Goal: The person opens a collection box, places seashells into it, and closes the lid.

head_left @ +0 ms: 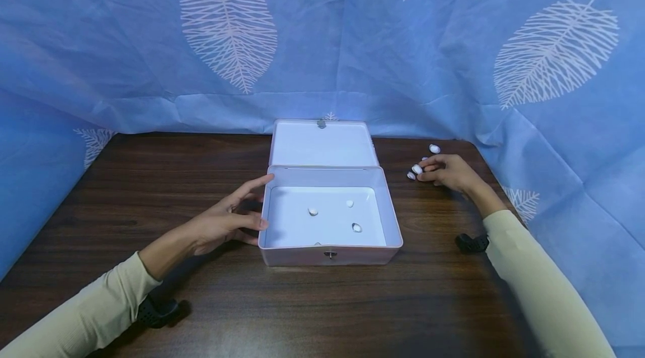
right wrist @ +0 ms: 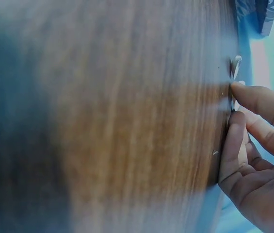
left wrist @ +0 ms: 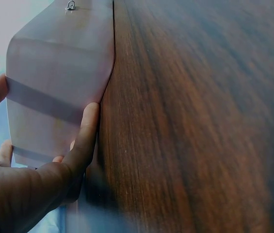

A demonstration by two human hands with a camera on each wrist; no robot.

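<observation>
A pale pink-white metal box [head_left: 330, 257] stands on the table with its lid [head_left: 322, 142] raised at the back. Inside lie several small white oval pieces [head_left: 356, 227], shell-like or pebble-like. My left hand [head_left: 221, 223] rests against the box's left wall, fingers spread and thumb near the front; the left wrist view shows the fingertips [left wrist: 90, 114] touching the outer wall. To the right of the box, my right hand [head_left: 448, 172] pinches a white oval piece [head_left: 416, 169] between thumb and fingers at table level. Other white pieces [head_left: 434, 149] lie beside those fingertips, one partly hidden.
Dark wood table [head_left: 322, 307] surrounds the box. A blue cloth with white leaf prints [head_left: 322, 38] hangs behind the table and along its sides. The box has a small metal clasp [head_left: 330, 255] at the front.
</observation>
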